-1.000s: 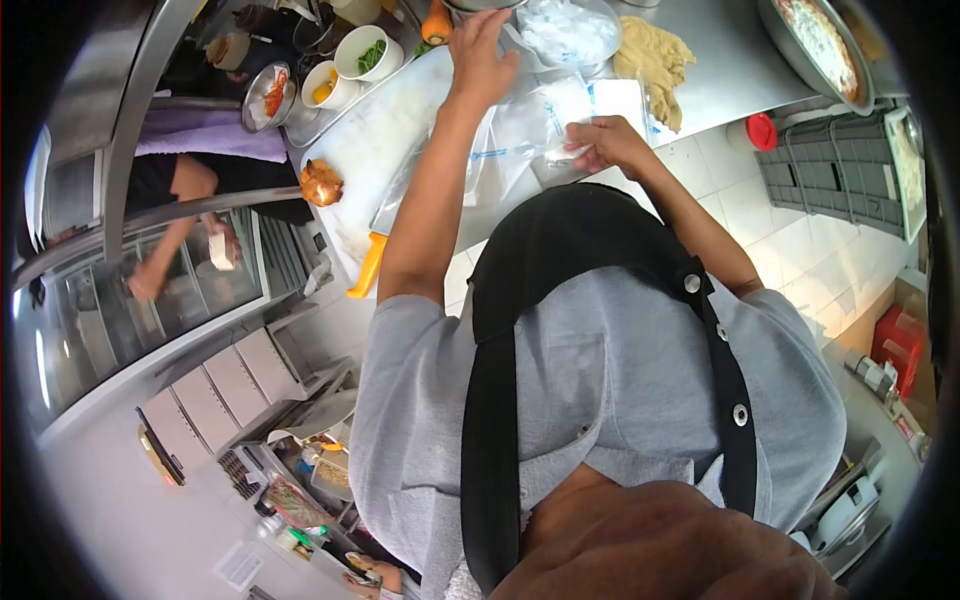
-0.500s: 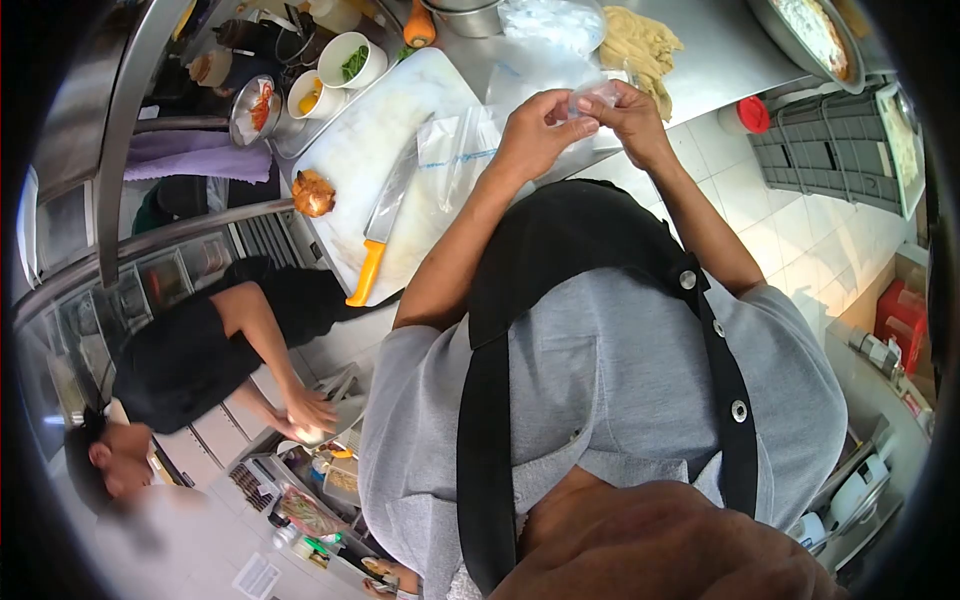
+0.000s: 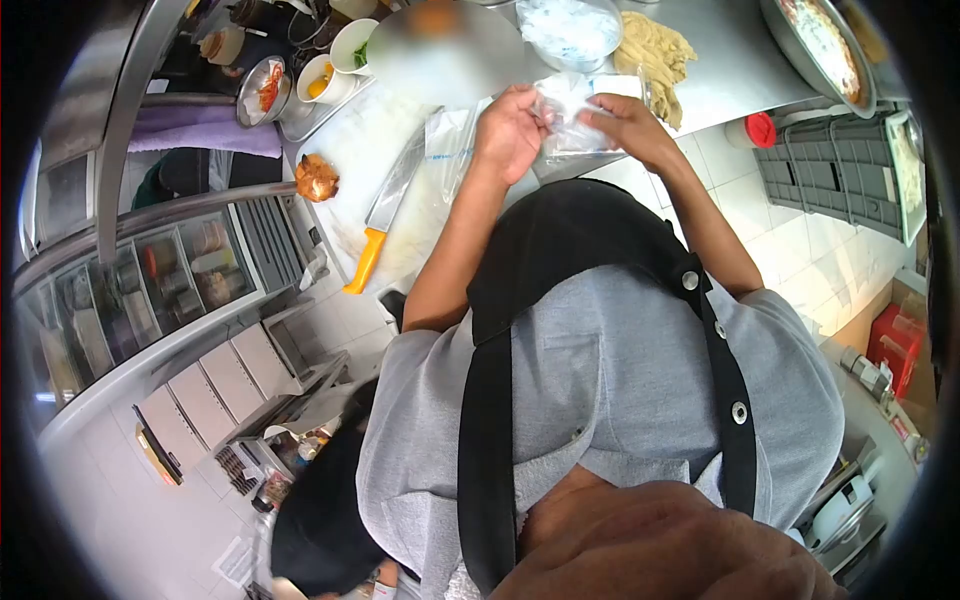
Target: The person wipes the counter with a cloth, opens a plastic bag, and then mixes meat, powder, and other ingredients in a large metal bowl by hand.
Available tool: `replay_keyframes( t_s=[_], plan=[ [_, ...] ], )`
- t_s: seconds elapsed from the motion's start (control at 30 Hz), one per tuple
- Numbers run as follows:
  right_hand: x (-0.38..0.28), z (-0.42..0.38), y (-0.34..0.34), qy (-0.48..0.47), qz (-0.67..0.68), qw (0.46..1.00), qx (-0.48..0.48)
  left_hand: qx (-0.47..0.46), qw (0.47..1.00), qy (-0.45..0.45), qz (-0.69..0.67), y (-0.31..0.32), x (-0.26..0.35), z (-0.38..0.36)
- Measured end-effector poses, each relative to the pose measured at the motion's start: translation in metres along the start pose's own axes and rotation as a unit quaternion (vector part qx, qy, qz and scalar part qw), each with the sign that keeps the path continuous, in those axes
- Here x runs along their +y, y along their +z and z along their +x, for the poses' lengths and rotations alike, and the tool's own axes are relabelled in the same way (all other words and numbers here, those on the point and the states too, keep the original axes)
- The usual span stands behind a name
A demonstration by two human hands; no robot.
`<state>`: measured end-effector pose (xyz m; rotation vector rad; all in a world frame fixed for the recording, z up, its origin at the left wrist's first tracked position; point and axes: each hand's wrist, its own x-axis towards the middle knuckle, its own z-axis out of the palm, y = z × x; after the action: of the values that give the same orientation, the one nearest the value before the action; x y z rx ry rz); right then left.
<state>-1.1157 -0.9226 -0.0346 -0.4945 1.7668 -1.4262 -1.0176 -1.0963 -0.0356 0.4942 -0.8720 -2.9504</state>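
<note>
Crumpled clear plastic, looking like a thin bag (image 3: 566,100), is between my two hands. My left hand (image 3: 510,135) pinches its left side, fingers curled with the palm partly turned up. From the right, my right hand (image 3: 630,128) has thumb and fingers closed on the other side. Below the plastic, a pale box-like item is partly hidden. Just left of my left hand, a clear zip bag (image 3: 452,145) with a blue stripe lies on the white cutting board (image 3: 350,140). Also on the board are a yellow-handled knife (image 3: 385,205) and a browned, roundish piece of food (image 3: 316,177).
Bowls with orange strips (image 3: 268,90), yellow pieces (image 3: 318,80) and greens (image 3: 355,48) stand beyond the board. A bowl of clear plastic (image 3: 570,30), a yellow cloth (image 3: 652,55) and a large pan (image 3: 825,50) line the counter. A person in black (image 3: 325,510) is behind me, lower left.
My hands have moved apart and slightly down, spreading the plastic between them. The co-worker has moved from the left to behind me. A blurred patch now covers the board's far end.
</note>
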Motion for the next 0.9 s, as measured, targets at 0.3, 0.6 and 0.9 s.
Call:
replay_keyframes(
  t_s=[0.3, 0.6, 0.9],
  plan=[
    [0.013, 0.007, -0.018, -0.014, 0.442, 0.891, -0.1, 0.046, 0.859, 0.025, 0.509, 0.011, -0.002, -0.007],
    [0.011, 0.022, -0.003, -0.02, 0.577, 0.816, 0.006, -0.054, 0.993, 0.016, 0.107, 0.019, 0.005, -0.008],
    [-0.037, 0.109, -0.03, -0.359, -0.467, 0.791, 0.164, 0.087, 0.921, 0.288, 0.246, -0.002, 0.059, 0.003]
  ],
)
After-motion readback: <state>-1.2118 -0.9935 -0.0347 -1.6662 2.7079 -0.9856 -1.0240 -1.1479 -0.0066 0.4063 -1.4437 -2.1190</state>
